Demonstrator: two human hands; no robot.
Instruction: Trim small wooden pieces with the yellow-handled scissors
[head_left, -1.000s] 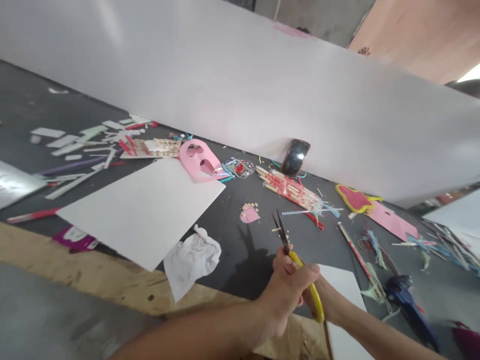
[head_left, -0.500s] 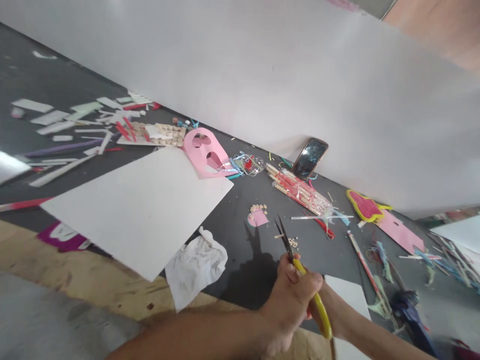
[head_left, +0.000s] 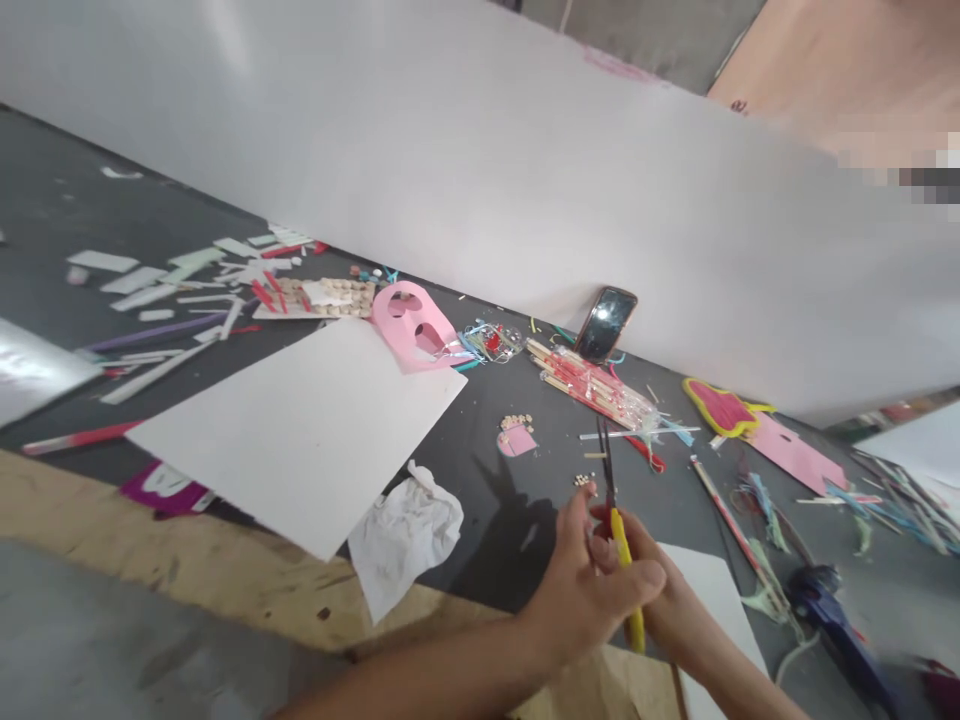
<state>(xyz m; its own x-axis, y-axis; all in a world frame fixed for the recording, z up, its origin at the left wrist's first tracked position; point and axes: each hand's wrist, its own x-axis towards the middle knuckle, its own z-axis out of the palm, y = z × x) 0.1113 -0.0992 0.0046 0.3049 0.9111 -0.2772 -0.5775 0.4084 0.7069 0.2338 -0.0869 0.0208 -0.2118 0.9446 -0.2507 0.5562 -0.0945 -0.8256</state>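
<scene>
My right hand (head_left: 651, 575) is wrapped round a pair of scissors (head_left: 624, 545) with yellow handles. Their dark, slender blades point away from me and stand slightly apart. My left hand (head_left: 574, 580) is close beside the scissors, fingers loosely apart and thumb stretched out across the handle; I see nothing held in it. Just past its fingertips lie several small cut beige pieces (head_left: 583, 481) and a short thin stick (head_left: 595, 456). Farther off, a small pink card (head_left: 517, 440) has more beige pieces along its upper edge.
A large white board (head_left: 300, 440) and crumpled tissue (head_left: 409, 535) lie to the left. Behind are a pink cut-out (head_left: 412, 325), packaged sticks (head_left: 592, 385) and a leaning phone (head_left: 607, 325). A pink-and-yellow shape (head_left: 720, 408) and blue glue gun (head_left: 840, 630) lie to the right.
My left hand has loosened from its closed grip by the scissors, its thumb and fingers spreading. The scissors have turned more upright and shifted slightly right. The camera view has tilted a little.
</scene>
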